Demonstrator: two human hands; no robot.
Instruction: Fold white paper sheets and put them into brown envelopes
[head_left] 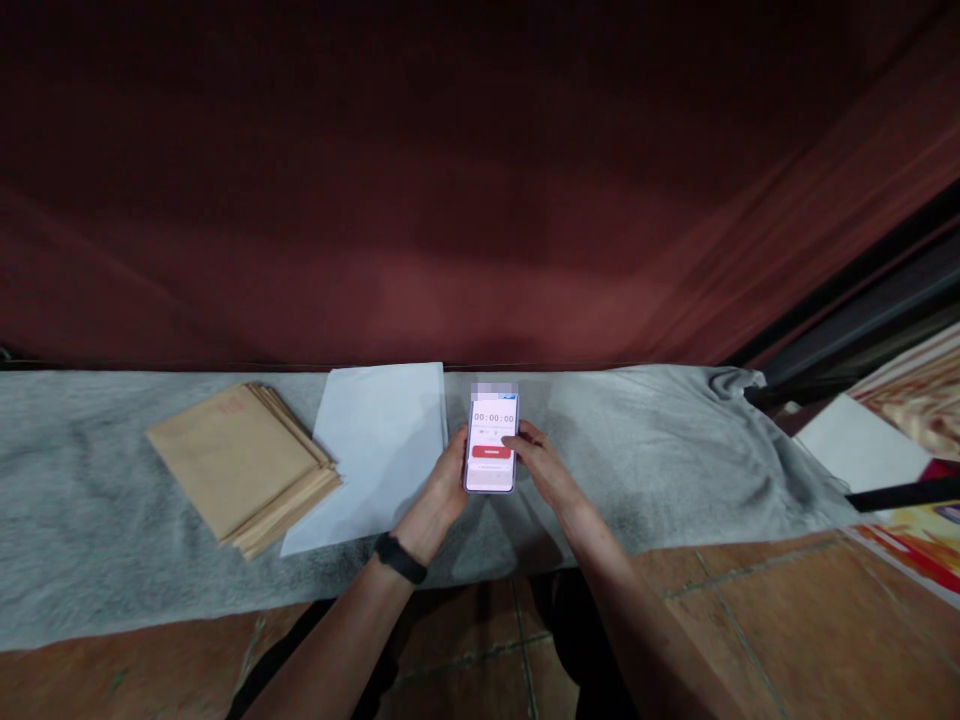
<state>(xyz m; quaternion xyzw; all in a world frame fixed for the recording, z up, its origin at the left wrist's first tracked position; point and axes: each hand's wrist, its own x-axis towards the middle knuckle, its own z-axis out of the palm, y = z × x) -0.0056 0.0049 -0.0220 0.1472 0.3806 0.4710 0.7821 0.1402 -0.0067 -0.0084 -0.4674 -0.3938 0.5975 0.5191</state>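
A lit smartphone (491, 475) is held upright in the middle of the view, its screen showing a timer at 00:00:00 and a red button. My left hand (450, 475) is closed around the phone's left edge. At its right edge is my right hand (544, 465), the thumb over the screen just above the red button and the other fingers partly hidden behind the phone. Left of my hands lies a stack of white paper (379, 450). Farther left, a pile of brown paper envelopes (236, 460) sits fanned out and slightly overlaps the paper.
A grey cloth (645, 460) covers the long surface under the phone. Behind it rises a dark red fabric wall (465, 250). At the right stand a dark frame bar (847, 300), a white flat piece (862, 445) and a colourful printed sheet (919, 545). Below is a tiled floor (480, 665).
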